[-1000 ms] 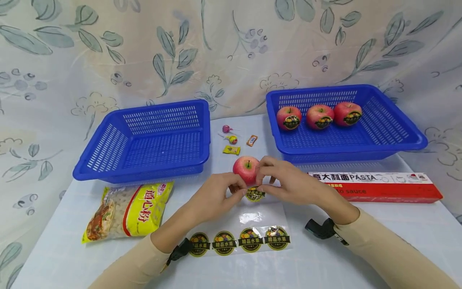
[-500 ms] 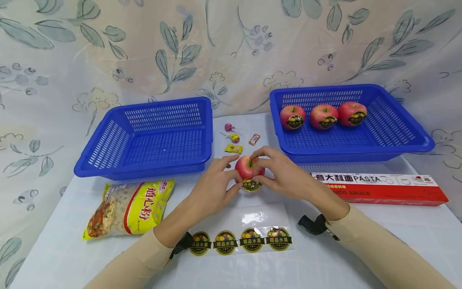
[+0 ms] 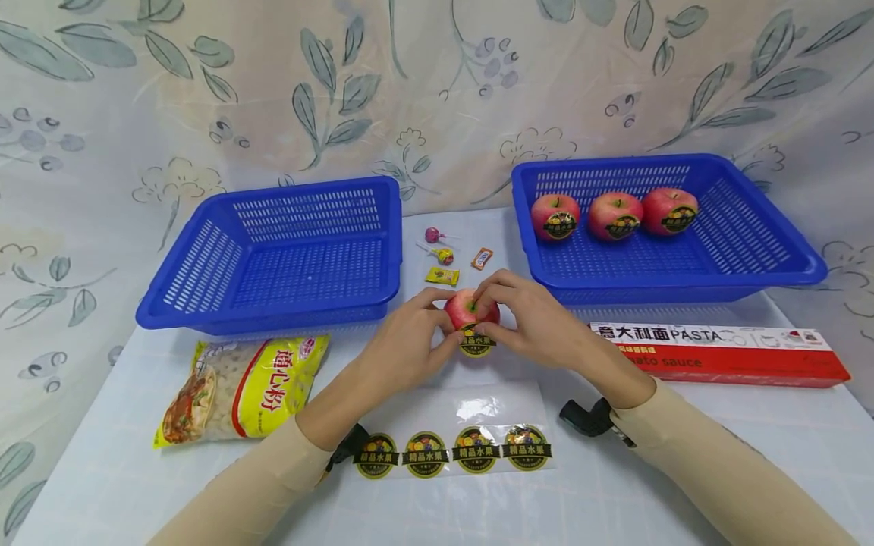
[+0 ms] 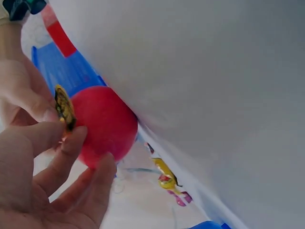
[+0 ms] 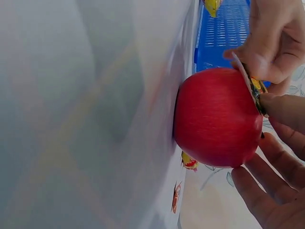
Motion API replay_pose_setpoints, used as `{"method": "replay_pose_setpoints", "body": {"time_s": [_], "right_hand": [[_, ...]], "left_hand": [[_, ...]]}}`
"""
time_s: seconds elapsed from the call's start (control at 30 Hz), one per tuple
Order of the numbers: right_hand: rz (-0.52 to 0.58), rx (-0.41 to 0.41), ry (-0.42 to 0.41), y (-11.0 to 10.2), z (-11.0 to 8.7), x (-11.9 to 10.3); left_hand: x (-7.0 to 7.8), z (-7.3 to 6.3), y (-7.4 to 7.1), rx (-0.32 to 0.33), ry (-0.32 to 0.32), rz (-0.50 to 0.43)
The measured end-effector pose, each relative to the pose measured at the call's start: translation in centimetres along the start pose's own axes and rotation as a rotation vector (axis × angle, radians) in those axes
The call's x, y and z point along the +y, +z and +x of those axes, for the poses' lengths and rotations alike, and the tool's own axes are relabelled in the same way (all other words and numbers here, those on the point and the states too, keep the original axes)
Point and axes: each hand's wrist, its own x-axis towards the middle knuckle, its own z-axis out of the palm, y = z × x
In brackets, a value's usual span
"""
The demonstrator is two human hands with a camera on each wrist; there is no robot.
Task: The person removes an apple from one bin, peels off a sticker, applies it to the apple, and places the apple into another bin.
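A red apple (image 3: 461,309) stands on the white cloth, stem up, between both hands. Against its near side is a round black-and-gold fruit sticker (image 3: 477,346). My left hand (image 3: 407,339) pinches the sticker's left edge between thumb and finger, other fingertips touching the apple. The right hand (image 3: 534,321) pinches the opposite edge, its other fingers reaching over the apple's top. In the left wrist view the sticker (image 4: 65,109) is seen almost edge-on beside the apple (image 4: 112,125). From the right wrist, the sticker (image 5: 256,89) leans close to the apple (image 5: 214,117); exact contact is unclear.
A clear sheet (image 3: 505,402) with several stickers lies in front. Behind stand a blue basket (image 3: 307,309) and another blue basket (image 3: 655,291) holding three stickered apples. Wrapped candies (image 3: 442,276), a pasta bag (image 3: 246,390) and a red-and-white pasta box (image 3: 724,356) lie around.
Both hands have raised the sticker slightly and brought it from in front of the apple to its near side. Fingers of each hand have spread onto the apple. The view has shifted a little.
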Motion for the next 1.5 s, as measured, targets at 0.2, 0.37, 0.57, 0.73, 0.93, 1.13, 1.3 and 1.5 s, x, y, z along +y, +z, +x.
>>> {"method": "replay_pose_setpoints", "body": {"time_s": [0.2,0.37,0.57,0.73,0.93,1.13,1.3,1.5], "right_hand": [[0.006,0.033,-0.024,0.1,0.1,0.1],[0.010,0.073,-0.021,-0.1,0.3,0.3],[0.057,0.008,0.003,-0.4,-0.1,0.9],[0.083,-0.092,0.037,-0.5,-0.3,1.3],[0.063,-0.157,0.075,-0.4,0.0,1.7],[0.122,-0.195,0.105,-0.7,0.3,2.3],[0.114,-0.238,0.100,-0.7,0.8,2.0],[0.065,-0.287,0.083,-0.4,1.2,1.8]], "left_hand": [[0.2,0.8,-0.1,0.027,-0.011,-0.011],[0.1,1.2,0.0,0.062,0.010,-0.024],[0.1,1.3,0.1,0.014,-0.022,-0.031],[0.0,1.3,0.2,-0.029,-0.032,0.019],[0.0,1.7,0.2,-0.055,-0.023,0.031],[-0.5,2.3,-0.1,-0.110,0.000,0.032],[-0.8,2.5,-0.6,-0.174,0.011,0.058],[-1.3,2.1,-0.6,-0.187,0.019,0.050]]}}
